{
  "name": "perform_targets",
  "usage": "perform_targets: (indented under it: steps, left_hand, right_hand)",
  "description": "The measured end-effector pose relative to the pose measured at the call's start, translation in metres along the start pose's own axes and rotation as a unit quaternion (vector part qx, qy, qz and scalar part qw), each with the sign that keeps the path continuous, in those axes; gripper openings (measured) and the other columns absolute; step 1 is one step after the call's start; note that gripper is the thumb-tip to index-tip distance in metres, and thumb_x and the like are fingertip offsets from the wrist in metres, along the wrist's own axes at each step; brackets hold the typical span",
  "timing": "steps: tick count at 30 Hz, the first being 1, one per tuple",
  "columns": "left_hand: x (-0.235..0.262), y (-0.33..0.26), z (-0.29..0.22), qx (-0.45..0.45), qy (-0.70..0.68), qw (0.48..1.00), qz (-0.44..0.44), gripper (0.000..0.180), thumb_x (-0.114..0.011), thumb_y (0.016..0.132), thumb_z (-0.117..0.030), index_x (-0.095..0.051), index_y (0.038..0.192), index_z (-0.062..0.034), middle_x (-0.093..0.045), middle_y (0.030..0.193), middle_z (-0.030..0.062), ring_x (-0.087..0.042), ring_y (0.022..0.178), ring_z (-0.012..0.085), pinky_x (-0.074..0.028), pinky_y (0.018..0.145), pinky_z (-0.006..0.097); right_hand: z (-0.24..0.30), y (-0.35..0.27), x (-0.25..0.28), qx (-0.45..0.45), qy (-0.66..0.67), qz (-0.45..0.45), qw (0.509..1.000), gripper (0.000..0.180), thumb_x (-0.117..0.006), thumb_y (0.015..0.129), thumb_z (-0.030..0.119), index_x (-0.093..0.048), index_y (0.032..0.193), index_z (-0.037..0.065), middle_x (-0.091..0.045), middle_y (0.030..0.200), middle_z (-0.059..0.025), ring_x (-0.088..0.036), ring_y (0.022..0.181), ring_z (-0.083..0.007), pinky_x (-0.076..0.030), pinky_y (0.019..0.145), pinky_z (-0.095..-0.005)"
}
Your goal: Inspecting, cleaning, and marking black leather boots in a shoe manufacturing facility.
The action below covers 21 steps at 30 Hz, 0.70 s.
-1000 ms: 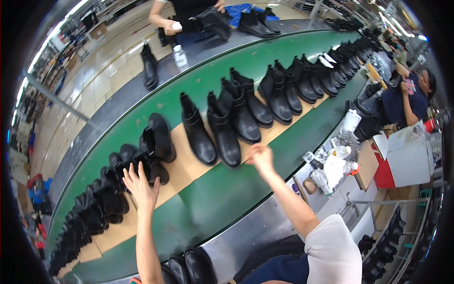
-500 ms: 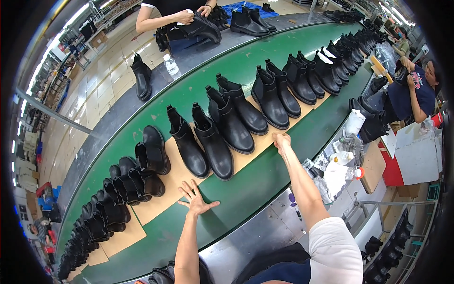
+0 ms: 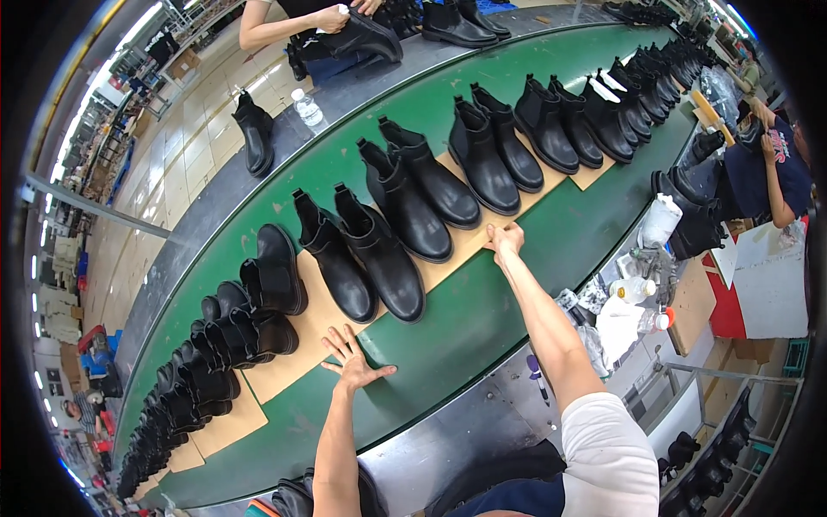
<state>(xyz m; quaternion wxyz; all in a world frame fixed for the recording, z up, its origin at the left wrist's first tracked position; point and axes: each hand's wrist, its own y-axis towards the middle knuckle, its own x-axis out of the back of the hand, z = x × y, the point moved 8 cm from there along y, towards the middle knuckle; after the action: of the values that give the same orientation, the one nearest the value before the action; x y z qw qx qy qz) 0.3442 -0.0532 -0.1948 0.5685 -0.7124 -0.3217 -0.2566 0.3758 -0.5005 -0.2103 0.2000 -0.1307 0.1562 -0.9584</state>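
A tan cardboard sheet (image 3: 297, 366) lies along a green belt surface (image 3: 439, 349), with pairs of black ankle boots standing on it. My right hand (image 3: 505, 242) has its fingers closed at the sheet's near edge, in front of a pair of boots (image 3: 489, 159). My left hand (image 3: 351, 360) is spread wide, fingertips at the cardboard's edge and palm over the green surface. Just beyond it stands the closest pair of boots (image 3: 383, 271). Left of that pair, several boots (image 3: 280, 271) are packed together, facing another way.
A metal rim carries a clear bottle (image 3: 307, 107) and a single boot (image 3: 253, 138). Across the belt, a person's hands (image 3: 332, 19) hold a boot. At right, another person (image 3: 769, 172) stands by a bench with bottles (image 3: 633, 289) and rags. A purple-capped pen (image 3: 538, 379) lies near me.
The view has tilted slightly, so boots and belt sit a little differently in it. My right hand stays closed at the cardboard edge; my left stays spread.
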Motion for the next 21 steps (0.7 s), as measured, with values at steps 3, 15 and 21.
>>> perform_targets:
  steps: [3,15,21]
  left_hand:
    - [0.003,-0.006,0.016,0.018,0.004,1.0,-0.004,0.154,-0.081,0.04,-0.063,0.028,0.136,-0.0096,0.036,0.138,0.0217,0.034,0.126,0.0426,0.007,0.093,0.071]
    - [-0.004,0.001,0.011,0.03,0.009,1.0,-0.002,0.156,-0.082,0.036,-0.062,0.026,0.137,-0.0111,0.035,0.139,0.0206,0.033,0.127,0.0416,0.006,0.094,0.071]
    - [0.0,0.0,0.015,0.029,-0.013,0.999,-0.005,0.157,-0.082,0.035,-0.062,0.026,0.137,-0.011,0.036,0.139,0.02,0.034,0.126,0.0408,0.009,0.094,0.07]
  right_hand:
    - [0.004,-0.01,-0.022,-0.051,-0.03,0.012,0.998,0.018,-0.068,0.068,-0.003,-0.054,0.078,-0.008,-0.06,0.075,-0.0136,-0.06,0.057,-0.0178,-0.054,0.041,-0.031]
    - [0.028,0.022,-0.042,-0.047,-0.055,0.053,0.996,0.032,-0.067,0.072,0.003,-0.055,0.1,-0.007,-0.062,0.084,-0.014,-0.062,0.06,-0.0182,-0.056,0.044,-0.0307]
    - [0.001,0.013,-0.035,-0.068,-0.043,0.093,0.992,0.021,-0.064,0.075,0.001,-0.049,0.087,-0.008,-0.059,0.077,-0.0139,-0.061,0.055,-0.0196,-0.055,0.04,-0.0326]
